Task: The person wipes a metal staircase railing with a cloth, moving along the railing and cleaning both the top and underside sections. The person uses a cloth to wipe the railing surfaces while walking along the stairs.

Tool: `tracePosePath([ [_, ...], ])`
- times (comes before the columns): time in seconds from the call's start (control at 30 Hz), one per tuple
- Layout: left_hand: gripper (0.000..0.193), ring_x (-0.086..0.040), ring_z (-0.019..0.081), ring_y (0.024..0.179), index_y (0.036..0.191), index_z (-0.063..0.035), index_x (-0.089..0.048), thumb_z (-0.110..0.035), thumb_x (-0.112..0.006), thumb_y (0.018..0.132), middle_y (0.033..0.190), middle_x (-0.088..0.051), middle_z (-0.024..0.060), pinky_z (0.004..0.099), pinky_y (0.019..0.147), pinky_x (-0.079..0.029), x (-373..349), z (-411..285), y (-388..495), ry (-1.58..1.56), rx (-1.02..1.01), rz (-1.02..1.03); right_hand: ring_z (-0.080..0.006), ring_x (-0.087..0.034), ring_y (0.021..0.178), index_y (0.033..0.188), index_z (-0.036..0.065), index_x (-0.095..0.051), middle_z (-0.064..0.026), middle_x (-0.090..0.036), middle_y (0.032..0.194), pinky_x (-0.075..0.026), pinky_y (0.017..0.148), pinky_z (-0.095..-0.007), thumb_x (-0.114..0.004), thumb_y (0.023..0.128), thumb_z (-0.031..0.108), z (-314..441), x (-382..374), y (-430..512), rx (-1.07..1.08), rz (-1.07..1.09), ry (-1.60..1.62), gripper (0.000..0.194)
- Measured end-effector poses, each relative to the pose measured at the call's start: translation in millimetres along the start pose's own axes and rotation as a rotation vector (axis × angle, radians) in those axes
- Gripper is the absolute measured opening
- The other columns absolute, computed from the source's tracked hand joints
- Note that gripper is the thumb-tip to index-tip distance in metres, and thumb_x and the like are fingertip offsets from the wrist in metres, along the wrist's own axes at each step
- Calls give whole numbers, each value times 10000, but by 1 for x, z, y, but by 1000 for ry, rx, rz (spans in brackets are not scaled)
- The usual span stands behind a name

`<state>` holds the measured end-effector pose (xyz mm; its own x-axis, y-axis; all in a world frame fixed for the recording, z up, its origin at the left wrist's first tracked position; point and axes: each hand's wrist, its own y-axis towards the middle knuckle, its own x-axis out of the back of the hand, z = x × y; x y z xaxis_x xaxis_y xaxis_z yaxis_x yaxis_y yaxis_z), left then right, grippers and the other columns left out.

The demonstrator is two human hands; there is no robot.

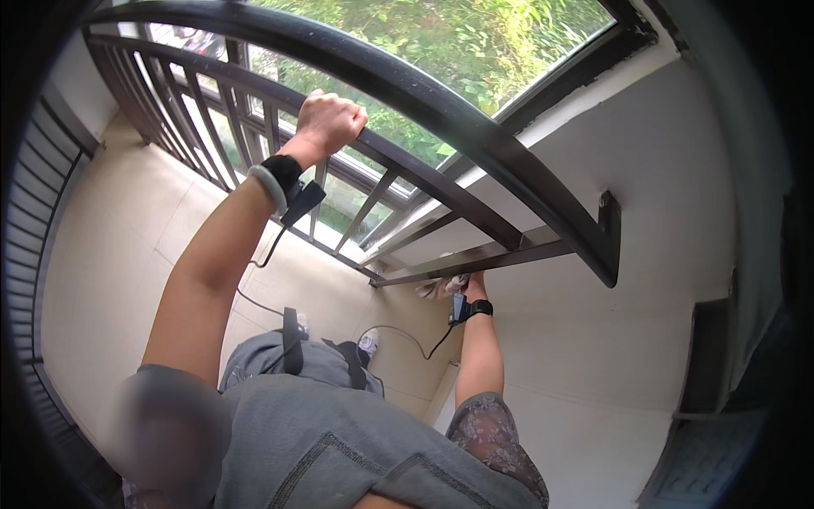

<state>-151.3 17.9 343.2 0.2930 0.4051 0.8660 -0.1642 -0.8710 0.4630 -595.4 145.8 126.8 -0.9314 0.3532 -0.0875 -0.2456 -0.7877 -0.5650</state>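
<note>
My left hand [332,121] is closed around the lower horizontal rail [407,159] of a dark metal railing, beneath the thick curved handrail [439,95]. Lower right, my right hand [474,286] is at the railing's end post [464,264] near the wall, with a crumpled, light-coloured cloth [445,284] in it. The post partly hides the fingers and the cloth. Each wrist has a black strap with a small wired device. A pale bangle [269,186] is on the left forearm.
Behind the railing stand windows [483,51] with greenery outside. A white wall [572,343] is close on the right. Tiled floor [127,223] lies below, where white shoes [367,343] show. Another barred railing [38,235] runs along the far left. Loose cables [407,332] hang by my body.
</note>
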Motion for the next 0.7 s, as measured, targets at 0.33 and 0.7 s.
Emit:
tracePosePath([
  [0.33,519,-608,214,627,592,-137,-662,-455,-435,934,634,-648,12,395,814,-425,-11,-112,-20,-130,-85,86,-188,-601,718,1016,55,-575,-48,-606,823,-511,612,-359,-429,1007,294,122,2,-80,305,181,329,280],
  [0.7,424,-553,187,540,544,-144,-654,-341,-440,853,567,-619,45,363,738,-422,-33,-133,-28,-31,4,-129,-186,-602,1043,1195,67,-562,-53,-610,1169,-510,932,-349,-472,994,350,-16,28,62,-39,701,-163,358],
])
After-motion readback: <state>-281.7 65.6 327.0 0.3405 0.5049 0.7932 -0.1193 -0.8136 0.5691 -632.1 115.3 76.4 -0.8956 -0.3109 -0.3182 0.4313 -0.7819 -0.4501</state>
